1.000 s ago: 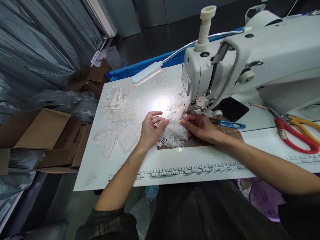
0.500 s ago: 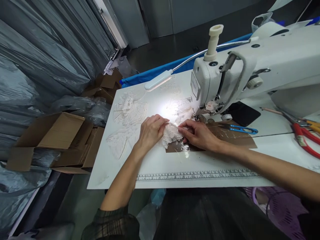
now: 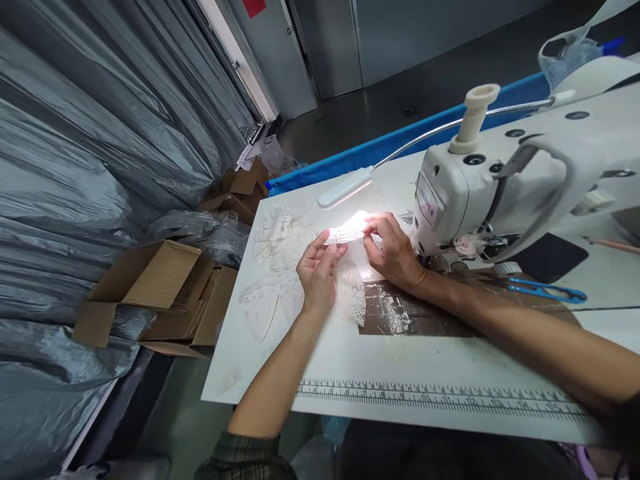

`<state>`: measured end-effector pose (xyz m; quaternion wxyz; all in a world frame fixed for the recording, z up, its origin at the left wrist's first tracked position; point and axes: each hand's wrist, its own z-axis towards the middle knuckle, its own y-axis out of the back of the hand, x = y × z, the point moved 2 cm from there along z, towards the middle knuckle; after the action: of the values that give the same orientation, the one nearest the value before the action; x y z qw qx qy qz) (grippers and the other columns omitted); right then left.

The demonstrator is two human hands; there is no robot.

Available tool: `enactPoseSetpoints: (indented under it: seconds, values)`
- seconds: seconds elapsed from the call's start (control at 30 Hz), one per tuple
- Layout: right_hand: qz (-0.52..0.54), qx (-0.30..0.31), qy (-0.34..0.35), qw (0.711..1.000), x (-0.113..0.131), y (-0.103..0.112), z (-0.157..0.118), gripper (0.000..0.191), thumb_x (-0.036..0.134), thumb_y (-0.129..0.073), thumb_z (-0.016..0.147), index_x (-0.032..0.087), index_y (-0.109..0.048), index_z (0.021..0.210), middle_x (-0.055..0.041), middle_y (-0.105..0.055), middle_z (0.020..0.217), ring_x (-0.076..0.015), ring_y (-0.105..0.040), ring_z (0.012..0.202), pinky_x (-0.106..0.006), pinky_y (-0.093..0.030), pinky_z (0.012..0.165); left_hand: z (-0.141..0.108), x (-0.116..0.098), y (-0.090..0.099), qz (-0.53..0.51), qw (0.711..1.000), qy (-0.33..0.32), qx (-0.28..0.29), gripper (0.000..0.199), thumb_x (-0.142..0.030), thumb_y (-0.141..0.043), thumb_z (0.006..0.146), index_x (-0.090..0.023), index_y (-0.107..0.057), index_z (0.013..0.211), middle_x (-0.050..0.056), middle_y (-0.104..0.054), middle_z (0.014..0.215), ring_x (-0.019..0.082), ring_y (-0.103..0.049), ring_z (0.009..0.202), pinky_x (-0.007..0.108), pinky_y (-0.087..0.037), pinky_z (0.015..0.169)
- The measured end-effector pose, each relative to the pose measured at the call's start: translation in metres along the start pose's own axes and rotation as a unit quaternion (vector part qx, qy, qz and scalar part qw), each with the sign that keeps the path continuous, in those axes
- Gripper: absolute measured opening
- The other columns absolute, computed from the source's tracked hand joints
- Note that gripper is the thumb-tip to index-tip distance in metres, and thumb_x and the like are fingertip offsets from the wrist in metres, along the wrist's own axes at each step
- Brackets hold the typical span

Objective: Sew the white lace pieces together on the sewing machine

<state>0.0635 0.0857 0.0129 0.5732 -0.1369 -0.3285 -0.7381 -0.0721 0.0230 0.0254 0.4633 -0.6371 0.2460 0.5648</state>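
- While the lamp shone down on the work, a strip of white lace was stretched between the two hands, in front of the sewing machine and raised towards the light.
- The left hand pinched the lace's left end between thumb and fingers, its palm turned partly upward.
- The right hand gripped the other end between thumb and forefinger, its wrist near the machine's needle area.
- Glare washed out much of the strip, so its exact folds could not be told.
- More lace hung or lay below the hands, its edge meeting the brown plate; whether it joined the held strip was unclear.
- To the left, two lace pieces, one farther back and one nearer, lay on the white table.
- Blue snips lay right of the plate's middle, near a flat black object.
- A printed ruler scale ran along the near edge.
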Motion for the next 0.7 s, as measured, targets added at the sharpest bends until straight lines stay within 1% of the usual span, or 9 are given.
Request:
enactPoseSetpoints:
  seconds: [0.07,0.17,0.33,0.4,0.47,0.53,0.6,0.7]
  values:
    - [0.003,0.001,0.010,1.000,0.001,0.002,-0.001,0.022,0.004,-0.044,0.086,0.024,-0.045,0.095,-0.0109,-0.059,0.102,-0.0254,-0.059,0.106,-0.043,-0.052,0.090,0.001,0.001,-0.001,-0.029,0.999,0.015,-0.006,0.042,-0.027,-0.086,0.069,-0.016,-0.072,0.106,-0.002,-0.067,0.077,0.011,-0.070,0.078,0.034,-0.058,0.094]
    - [0.008,0.003,0.027,1.000,0.002,0.004,-0.002,0.020,0.005,-0.045,0.087,0.024,-0.046,0.096,-0.0115,-0.059,0.102,-0.0259,-0.059,0.105,-0.044,-0.052,0.091,0.003,0.001,-0.001,-0.031,0.999,0.013,-0.016,0.046,-0.024,-0.088,0.065,-0.016,-0.070,0.107,-0.002,-0.066,0.080,0.010,-0.071,0.079,0.031,-0.058,0.094]
    - [0.003,0.018,0.018,1.000,0.000,0.002,-0.005,0.020,0.007,-0.047,0.088,0.024,-0.048,0.098,-0.0117,-0.059,0.106,-0.0271,-0.058,0.110,-0.046,-0.051,0.094,0.004,0.002,-0.001,0.016,1.000,0.007,-0.016,0.050,-0.025,-0.088,0.066,-0.016,-0.067,0.110,-0.003,-0.065,0.078,0.011,-0.071,0.080,0.030,-0.057,0.095]
    - [-0.004,0.024,0.018,1.000,0.001,0.002,-0.007,0.018,0.009,-0.049,0.088,0.023,-0.050,0.099,-0.0130,-0.057,0.109,-0.0278,-0.057,0.111,-0.046,-0.051,0.092,0.004,0.003,-0.001,0.037,0.999,-0.004,-0.016,0.049,-0.025,-0.086,0.067,-0.017,-0.066,0.111,-0.002,-0.066,0.081,0.011,-0.071,0.081,0.030,-0.056,0.095]
    - [-0.023,0.026,0.013,0.999,0.002,0.004,-0.009,0.013,0.016,-0.055,0.087,0.021,-0.052,0.098,-0.0139,-0.054,0.111,-0.0277,-0.058,0.104,-0.043,-0.053,0.083,0.004,0.003,-0.001,0.056,0.998,-0.019,-0.019,0.047,-0.024,-0.085,0.069,-0.018,-0.066,0.111,-0.001,-0.067,0.083,0.011,-0.071,0.082,0.029,-0.057,0.092]
    - [-0.040,0.029,-0.002,0.999,0.005,0.007,-0.009,0.011,0.023,-0.058,0.086,0.020,-0.054,0.096,-0.0127,-0.053,0.107,-0.0251,-0.058,0.091,-0.038,-0.051,0.071,0.003,0.003,-0.001,0.070,0.997,-0.030,-0.022,0.044,-0.023,-0.083,0.070,-0.018,-0.066,0.111,0.001,-0.067,0.086,0.011,-0.070,0.083,0.028,-0.057,0.089]
    - [-0.048,0.038,-0.015,0.998,0.008,0.010,-0.008,0.009,0.026,-0.057,0.088,0.020,-0.057,0.095,-0.0097,-0.055,0.099,-0.0208,-0.056,0.078,-0.033,-0.046,0.062,0.002,0.002,-0.001,0.081,0.996,-0.033,-0.023,0.043,-0.021,-0.081,0.071,-0.018,-0.066,0.111,0.002,-0.068,0.090,0.011,-0.070,0.082,0.027,-0.057,0.087]
    - [-0.061,0.071,-0.013,0.996,0.012,0.011,-0.007,0.010,0.025,-0.052,0.091,0.020,-0.060,0.093,-0.0049,-0.059,0.086,-0.0155,-0.052,0.065,-0.030,-0.036,0.056,0.000,0.001,-0.002,0.095,0.995,-0.033,-0.015,0.041,-0.019,-0.080,0.072,-0.019,-0.067,0.111,0.004,-0.069,0.097,0.009,-0.069,0.079,0.027,-0.058,0.086]
